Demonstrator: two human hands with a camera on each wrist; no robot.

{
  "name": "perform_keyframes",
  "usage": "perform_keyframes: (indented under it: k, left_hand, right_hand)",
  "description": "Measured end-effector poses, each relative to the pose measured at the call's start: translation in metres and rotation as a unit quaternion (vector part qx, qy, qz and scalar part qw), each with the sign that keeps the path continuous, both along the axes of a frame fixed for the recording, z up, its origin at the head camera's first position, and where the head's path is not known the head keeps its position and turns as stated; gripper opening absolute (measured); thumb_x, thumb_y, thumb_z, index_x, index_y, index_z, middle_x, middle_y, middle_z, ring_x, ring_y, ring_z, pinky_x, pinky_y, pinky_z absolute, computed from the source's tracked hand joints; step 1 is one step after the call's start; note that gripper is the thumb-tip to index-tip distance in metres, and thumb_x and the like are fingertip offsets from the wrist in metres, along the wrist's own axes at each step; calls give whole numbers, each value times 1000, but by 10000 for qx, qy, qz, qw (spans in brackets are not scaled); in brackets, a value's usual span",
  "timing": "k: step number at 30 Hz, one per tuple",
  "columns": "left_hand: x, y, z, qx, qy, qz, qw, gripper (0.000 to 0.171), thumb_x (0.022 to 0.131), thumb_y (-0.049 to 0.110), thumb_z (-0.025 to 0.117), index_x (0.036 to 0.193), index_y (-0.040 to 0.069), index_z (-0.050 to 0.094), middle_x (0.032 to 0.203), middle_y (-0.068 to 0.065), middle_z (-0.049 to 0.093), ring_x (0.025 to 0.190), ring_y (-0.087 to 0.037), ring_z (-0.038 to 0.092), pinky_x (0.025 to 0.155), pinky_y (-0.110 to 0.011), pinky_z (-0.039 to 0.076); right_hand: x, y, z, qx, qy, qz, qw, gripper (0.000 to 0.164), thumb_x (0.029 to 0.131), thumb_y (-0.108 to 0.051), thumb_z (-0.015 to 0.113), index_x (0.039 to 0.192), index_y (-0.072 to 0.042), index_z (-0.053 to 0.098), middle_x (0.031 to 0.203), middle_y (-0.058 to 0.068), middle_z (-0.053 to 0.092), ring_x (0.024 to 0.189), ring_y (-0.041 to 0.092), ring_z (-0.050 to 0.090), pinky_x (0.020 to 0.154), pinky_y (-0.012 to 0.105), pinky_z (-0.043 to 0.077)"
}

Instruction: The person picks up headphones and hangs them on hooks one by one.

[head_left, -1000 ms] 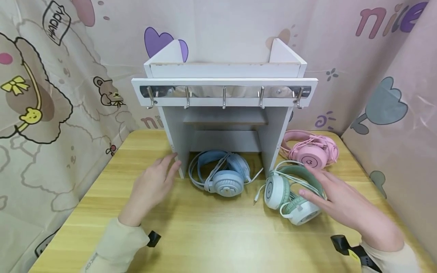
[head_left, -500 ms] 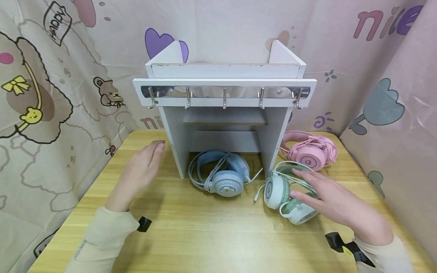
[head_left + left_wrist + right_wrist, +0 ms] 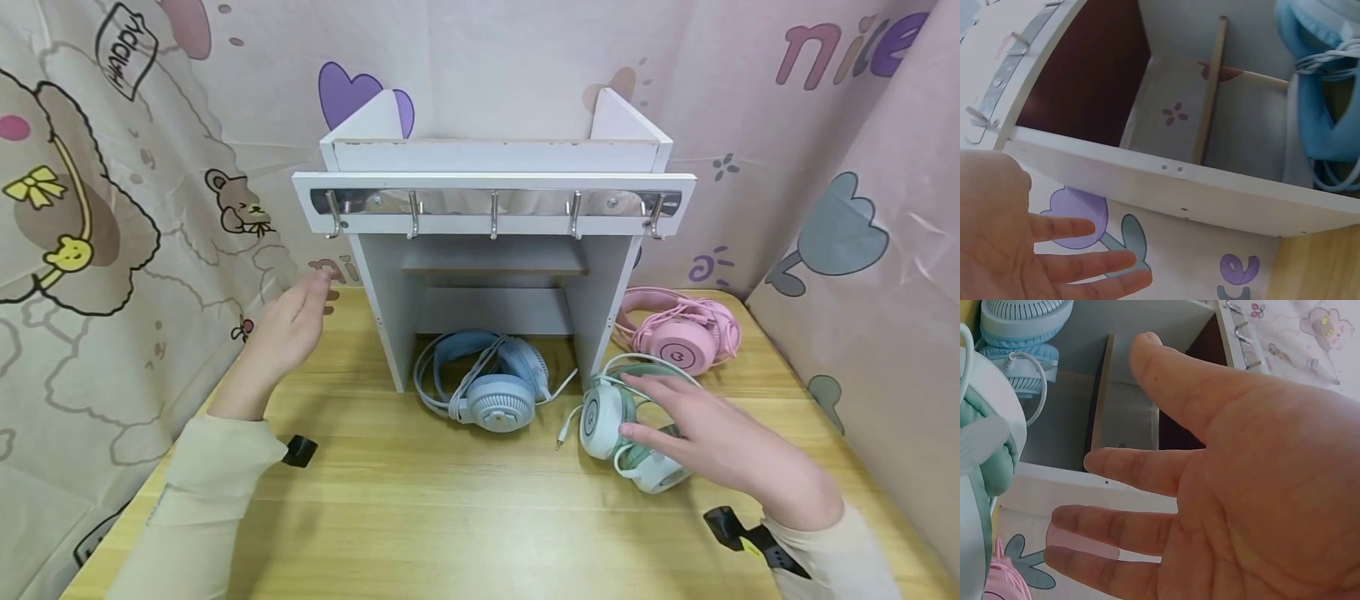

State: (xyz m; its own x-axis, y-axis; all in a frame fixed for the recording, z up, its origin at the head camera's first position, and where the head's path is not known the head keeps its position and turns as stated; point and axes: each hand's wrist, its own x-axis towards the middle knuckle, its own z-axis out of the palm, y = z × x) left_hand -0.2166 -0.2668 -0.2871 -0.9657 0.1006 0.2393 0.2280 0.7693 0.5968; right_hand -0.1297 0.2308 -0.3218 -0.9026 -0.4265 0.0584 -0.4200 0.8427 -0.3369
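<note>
My left hand [image 3: 288, 329] is held up left of a white shelf unit [image 3: 495, 158], its fingers extended and holding nothing. In the left wrist view that hand [image 3: 1054, 250] shows beside the unit's side panel [image 3: 1147, 172]. My right hand [image 3: 712, 425] hovers over green-and-white headphones [image 3: 600, 421], covering part of them. The right wrist view shows this palm [image 3: 1254, 469] with spread fingers and nothing gripped; the green-and-white headphones [image 3: 997, 462] lie past the fingertips. Light-blue headphones [image 3: 504, 404] rest on the table inside the unit's bottom opening, cord bundled around them.
Pink headphones [image 3: 682, 342] lie behind the green-and-white pair, right of the unit. A metal strip with several hooks [image 3: 492, 215] spans the unit's front. Patterned cloth [image 3: 495, 50] surrounds the wooden table [image 3: 450, 525] at the back and sides.
My left hand has drawn away from the unit's left panel, moving left and up. My right hand has shifted slightly left over the green-and-white headphones. The headphones have stayed put.
</note>
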Motion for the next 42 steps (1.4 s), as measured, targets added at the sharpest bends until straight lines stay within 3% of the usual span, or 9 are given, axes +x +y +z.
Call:
perform_keyframes:
  k: [6,7,12,20,26,30,33,37,42]
  left_hand:
    - [-11,-8,13,281,-100,-30,9996,75,113,59,7,165,15,38,155,-27,56,134,-50,62,110,-67,46]
    - [-12,-8,15,393,-159,-53,9991,76,113,60,7,166,15,37,156,-26,55,135,-49,61,104,-66,51]
    - [-23,-8,27,906,-361,-176,9951,76,113,60,8,167,15,36,156,-27,54,139,-47,58,103,-61,54]
    - [-38,-7,46,1382,-694,-190,9878,88,108,71,10,167,11,35,155,-23,54,132,-26,62,85,-19,58]
    - [-54,-6,61,1948,-836,-398,9765,83,106,76,20,165,20,40,156,-15,53,121,-12,65,86,-24,62]
    - [-65,-7,71,2579,-935,-698,9591,76,106,77,31,161,28,46,156,-8,49,125,-16,61,84,-30,64]
    - [-74,-7,78,3110,-951,-1096,9393,70,106,73,38,156,25,51,151,-5,50,128,-21,57,82,-35,66]
    - [-83,-7,85,3568,-1006,-1766,9118,64,108,67,39,153,23,50,141,-4,56,122,-21,63,81,-38,66]
    - [-90,-6,93,3684,-1109,-2161,8974,62,110,63,35,163,32,42,138,-5,60,113,-18,70,77,-37,65]
  right_hand:
    - [-1,-8,2,97,92,147,9998,72,103,-55,67,157,-10,53,156,21,57,143,48,54,111,69,46]
    - [-1,-9,2,115,107,168,9997,72,103,-55,67,157,-10,53,156,20,58,143,47,55,111,69,46]
    - [-1,-13,4,211,168,238,9994,73,103,-56,67,157,-10,53,154,19,59,142,45,56,112,67,46]
    - [0,-16,3,309,206,250,9990,74,102,-59,66,157,-11,53,153,19,60,141,44,57,112,67,46]
    - [1,-16,2,325,186,225,9990,74,102,-60,66,157,-12,54,152,18,61,141,44,58,112,67,46]
    - [1,-17,3,303,140,224,9992,73,102,-60,65,157,-13,54,153,18,60,141,44,57,112,68,46]
    - [1,-17,2,291,107,229,9993,73,102,-60,65,158,-13,53,153,18,60,141,44,57,112,68,45]
    - [1,-18,2,275,64,239,9993,74,102,-60,65,158,-12,53,153,19,60,141,44,57,112,68,46]
    - [1,-17,2,257,92,254,9993,73,103,-59,66,157,-11,54,153,20,60,141,45,57,112,67,46]
